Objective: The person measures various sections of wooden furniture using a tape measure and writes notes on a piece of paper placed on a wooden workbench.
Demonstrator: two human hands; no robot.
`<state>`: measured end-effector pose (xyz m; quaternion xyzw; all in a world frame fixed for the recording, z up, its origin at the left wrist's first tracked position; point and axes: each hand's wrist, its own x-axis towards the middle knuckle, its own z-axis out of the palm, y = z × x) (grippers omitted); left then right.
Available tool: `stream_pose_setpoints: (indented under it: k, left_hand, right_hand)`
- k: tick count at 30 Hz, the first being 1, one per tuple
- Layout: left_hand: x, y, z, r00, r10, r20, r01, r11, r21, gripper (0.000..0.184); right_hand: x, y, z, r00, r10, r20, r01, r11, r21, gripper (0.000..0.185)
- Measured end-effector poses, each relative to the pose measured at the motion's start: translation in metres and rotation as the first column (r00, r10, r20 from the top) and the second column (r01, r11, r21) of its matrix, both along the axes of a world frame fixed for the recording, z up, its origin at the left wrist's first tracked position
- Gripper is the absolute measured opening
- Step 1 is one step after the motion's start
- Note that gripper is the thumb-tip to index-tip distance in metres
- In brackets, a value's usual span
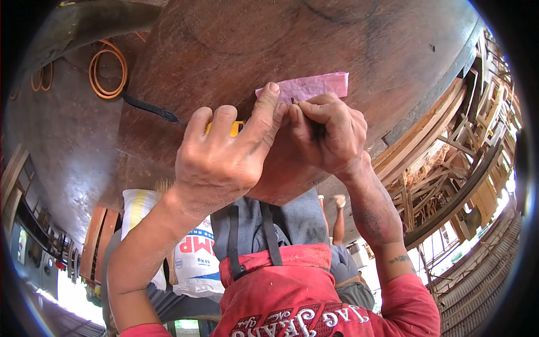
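Observation:
My left hand (222, 149) is closed, with its fingers curled round a yellow object with a dark part (236, 128); most of that object is hidden, so its kind is unclear. Its thumb and forefinger reach toward a strip of crumpled pink paper (314, 85) lying on the brown wooden surface (224, 62). Close beside it, my right hand (332, 132) is closed in a pinch at the paper's lower edge. A tiny dark piece (292, 101) shows between the fingertips of both hands, too small to name.
A black strap-like piece (150, 108) lies left of my left hand. An orange coiled hose (106, 70) is farther left. A printed white sack (196, 255) stands below the surface's edge. Wooden strips and scraps (432, 168) are piled at right. Another person's leg (339, 222) shows behind.

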<state>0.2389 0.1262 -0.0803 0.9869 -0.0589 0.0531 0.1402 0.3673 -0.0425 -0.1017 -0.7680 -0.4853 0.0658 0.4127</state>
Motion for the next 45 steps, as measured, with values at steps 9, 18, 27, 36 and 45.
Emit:
stream_pose_setpoints:
  k: [9, 18, 27, 36, 45]
  left_hand:
    - [0.0006, -0.0009, 0.0014, 0.999, 0.029, 0.014, -0.029, 0.999, -0.017, 0.04]
    - [-0.0005, -0.0015, 0.0035, 0.999, 0.02, -0.029, -0.021, 1.0, -0.021, 0.041]
    - [0.0002, -0.0011, 0.0022, 1.0, 0.015, -0.001, -0.015, 1.0, -0.025, 0.039]
    - [-0.0006, -0.0005, 0.0014, 1.0, 0.017, 0.012, -0.016, 1.0, -0.025, 0.042]
    - [-0.0018, -0.0012, 0.0025, 0.999, 0.032, 0.009, -0.032, 0.999, -0.03, 0.043]
  right_hand:
    - [0.0, 0.0016, -0.0002, 1.0, -0.023, -0.004, 0.023, 1.0, 0.013, 0.022]
    - [0.0007, -0.0004, 0.0011, 1.0, 0.008, 0.0, -0.008, 1.0, -0.022, 0.02]
    - [0.0, 0.0017, 0.0019, 1.0, -0.003, 0.018, 0.004, 1.0, -0.015, 0.019]
    - [-0.0024, -0.0004, 0.0018, 1.0, -0.027, 0.013, 0.027, 1.0, 0.008, 0.019]
    - [-0.0037, 0.0016, 0.0033, 0.999, -0.051, 0.012, 0.051, 0.999, -0.002, 0.018]
